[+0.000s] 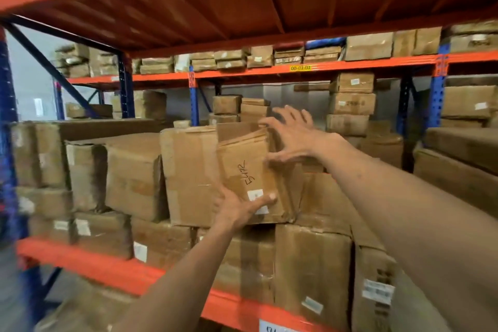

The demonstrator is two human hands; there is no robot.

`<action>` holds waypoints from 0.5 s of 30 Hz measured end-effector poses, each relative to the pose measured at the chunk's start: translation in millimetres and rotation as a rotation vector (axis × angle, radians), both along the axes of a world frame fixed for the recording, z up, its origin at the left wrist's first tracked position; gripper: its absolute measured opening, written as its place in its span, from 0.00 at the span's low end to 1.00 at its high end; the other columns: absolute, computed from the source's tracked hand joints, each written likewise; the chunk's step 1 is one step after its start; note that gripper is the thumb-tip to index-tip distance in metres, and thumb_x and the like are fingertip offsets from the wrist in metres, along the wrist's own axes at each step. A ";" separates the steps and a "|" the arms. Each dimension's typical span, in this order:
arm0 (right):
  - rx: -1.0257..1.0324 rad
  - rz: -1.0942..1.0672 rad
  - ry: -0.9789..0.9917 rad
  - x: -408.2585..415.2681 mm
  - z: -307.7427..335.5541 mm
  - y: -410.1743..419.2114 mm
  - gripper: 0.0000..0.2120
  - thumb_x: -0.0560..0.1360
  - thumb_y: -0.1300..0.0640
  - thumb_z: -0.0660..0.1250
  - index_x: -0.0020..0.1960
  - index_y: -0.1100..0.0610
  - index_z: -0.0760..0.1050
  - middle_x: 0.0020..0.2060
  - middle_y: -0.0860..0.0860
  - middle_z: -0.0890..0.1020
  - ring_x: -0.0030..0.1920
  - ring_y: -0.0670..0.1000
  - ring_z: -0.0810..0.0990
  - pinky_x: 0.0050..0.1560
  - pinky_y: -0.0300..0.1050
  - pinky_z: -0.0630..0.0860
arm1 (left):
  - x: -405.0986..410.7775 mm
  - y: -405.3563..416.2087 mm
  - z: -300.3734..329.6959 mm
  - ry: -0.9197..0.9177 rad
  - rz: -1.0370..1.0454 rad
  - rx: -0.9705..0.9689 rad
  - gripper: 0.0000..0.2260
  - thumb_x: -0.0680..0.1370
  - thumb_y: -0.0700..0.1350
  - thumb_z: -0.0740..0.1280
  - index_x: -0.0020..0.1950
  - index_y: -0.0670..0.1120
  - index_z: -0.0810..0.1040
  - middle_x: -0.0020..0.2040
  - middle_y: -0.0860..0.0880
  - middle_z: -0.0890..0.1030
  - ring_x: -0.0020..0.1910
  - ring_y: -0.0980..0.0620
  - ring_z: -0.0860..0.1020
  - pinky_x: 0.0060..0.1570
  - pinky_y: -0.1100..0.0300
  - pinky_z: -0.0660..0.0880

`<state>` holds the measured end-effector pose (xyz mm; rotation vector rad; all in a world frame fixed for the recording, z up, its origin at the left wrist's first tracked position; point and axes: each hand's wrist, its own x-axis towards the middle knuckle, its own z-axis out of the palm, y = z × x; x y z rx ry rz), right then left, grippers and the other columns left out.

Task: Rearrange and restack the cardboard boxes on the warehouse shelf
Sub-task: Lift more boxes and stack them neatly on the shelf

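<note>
My left grip (244, 206) lies flat on the marked box (242, 159), low on its front; my right grip (292, 137), spread wide, is at its top-right corner.

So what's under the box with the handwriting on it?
Visible: lower-row cardboard boxes on the orange shelf beam. The left hand hides part of the joint.

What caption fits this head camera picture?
Left hand and right hand touch a marked cardboard box stacked on the orange shelf.
</note>
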<state>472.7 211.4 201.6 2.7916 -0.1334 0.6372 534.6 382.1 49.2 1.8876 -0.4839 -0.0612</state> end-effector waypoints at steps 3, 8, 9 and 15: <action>-0.073 0.015 0.115 34.6 -5.0 34.2 0.48 0.69 0.26 0.67 0.80 0.37 0.47 0.82 0.52 0.47 0.80 0.60 0.42 0.76 0.68 0.40 | 2.4 -17.8 -7.9 0.097 -0.049 0.043 0.76 0.54 0.74 0.77 0.76 0.48 0.23 0.81 0.36 0.40 0.80 0.36 0.44 0.77 0.39 0.50; -0.310 0.003 0.070 31.9 -16.2 38.1 0.41 0.76 0.29 0.61 0.80 0.33 0.41 0.74 0.58 0.64 0.69 0.63 0.65 0.67 0.63 0.66 | -6.8 -49.9 -9.0 0.028 0.112 0.108 0.77 0.51 0.74 0.77 0.70 0.52 0.17 0.78 0.32 0.36 0.78 0.31 0.44 0.73 0.31 0.51; -0.328 0.008 0.058 26.0 -17.3 34.1 0.39 0.77 0.29 0.58 0.80 0.32 0.40 0.73 0.59 0.64 0.68 0.64 0.66 0.65 0.62 0.67 | -8.0 -54.4 -12.3 -0.020 0.147 0.086 0.77 0.52 0.73 0.78 0.70 0.53 0.16 0.77 0.31 0.38 0.78 0.30 0.45 0.72 0.30 0.51; -0.298 -0.112 0.004 -28.6 -6.6 -1.7 0.42 0.73 0.22 0.52 0.77 0.30 0.33 0.66 0.61 0.66 0.58 0.63 0.72 0.50 0.56 0.72 | -13.8 -69.2 -8.6 -0.404 0.145 0.123 0.74 0.56 0.66 0.80 0.72 0.56 0.19 0.76 0.29 0.44 0.75 0.28 0.49 0.72 0.31 0.50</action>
